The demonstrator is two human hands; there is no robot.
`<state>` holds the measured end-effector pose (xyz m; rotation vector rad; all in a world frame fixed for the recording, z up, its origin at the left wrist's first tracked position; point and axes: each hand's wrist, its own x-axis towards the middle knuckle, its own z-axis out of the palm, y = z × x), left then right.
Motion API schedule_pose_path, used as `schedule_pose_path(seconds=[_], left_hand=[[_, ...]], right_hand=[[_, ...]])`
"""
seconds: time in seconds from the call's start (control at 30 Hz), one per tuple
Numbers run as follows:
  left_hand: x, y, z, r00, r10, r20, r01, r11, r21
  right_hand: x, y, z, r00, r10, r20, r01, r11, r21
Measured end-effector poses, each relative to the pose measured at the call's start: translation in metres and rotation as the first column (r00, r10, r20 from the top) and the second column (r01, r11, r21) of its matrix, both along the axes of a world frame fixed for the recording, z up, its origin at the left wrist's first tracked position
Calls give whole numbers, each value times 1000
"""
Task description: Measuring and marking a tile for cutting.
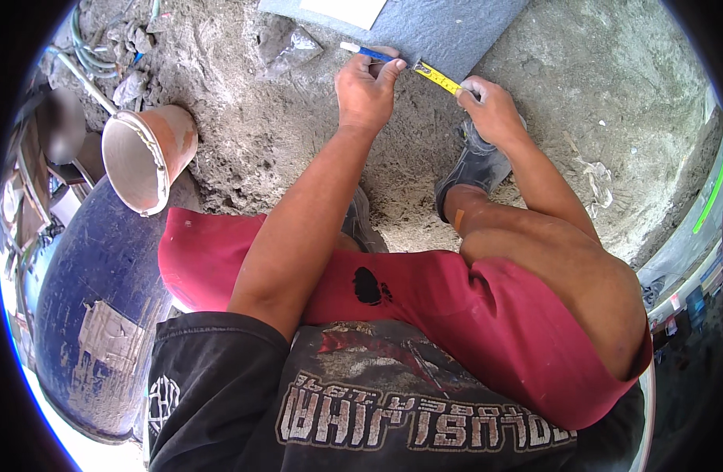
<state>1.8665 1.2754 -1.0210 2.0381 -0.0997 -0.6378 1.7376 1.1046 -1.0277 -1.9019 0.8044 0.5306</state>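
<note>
My left hand is closed in a pinch on a blue pen with a white end, which points out to the left. My right hand pinches the strip of a yellow tape measure. The strip runs from the right fingers toward the left hand, its tip close to the pen's far end; whether the left fingers touch it I cannot tell. Both hands are at the near edge of a flat grey slab, with a white sheet lying on it. The tape's case is not visible.
A dusty bucket lies tipped at the left, by a large blue rounded container. Stones and a green hose are at the upper left. A clear plastic bag lies near the slab. My shoe rests on rough ground.
</note>
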Motion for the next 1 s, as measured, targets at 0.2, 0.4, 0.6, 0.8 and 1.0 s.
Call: schedule_pose_path(seconds=[0.2,0.4,0.6,0.8,1.0], left_hand=[[-2,-1,-2,999,-24,26,23,999,36],[-4,0,-5,1000,1,-6,-1,1000,-28],[-6,5,-10,999,-17,-52,16,1000,-22],[-10,7,-13,999,21,37,-18,997,-70],[-7,4,-9,998,60,-2,-59,988,-143]], right_hand=[[0,0,1,1000,15,25,-15,1000,-9],[0,-1,-1,1000,16,15,-16,1000,-7],[-3,-1,-4,999,14,35,-14,1000,-1],[-1,-2,-6,999,1,33,-1,1000,8],[-2,-1,-4,999,16,35,-15,1000,-6]])
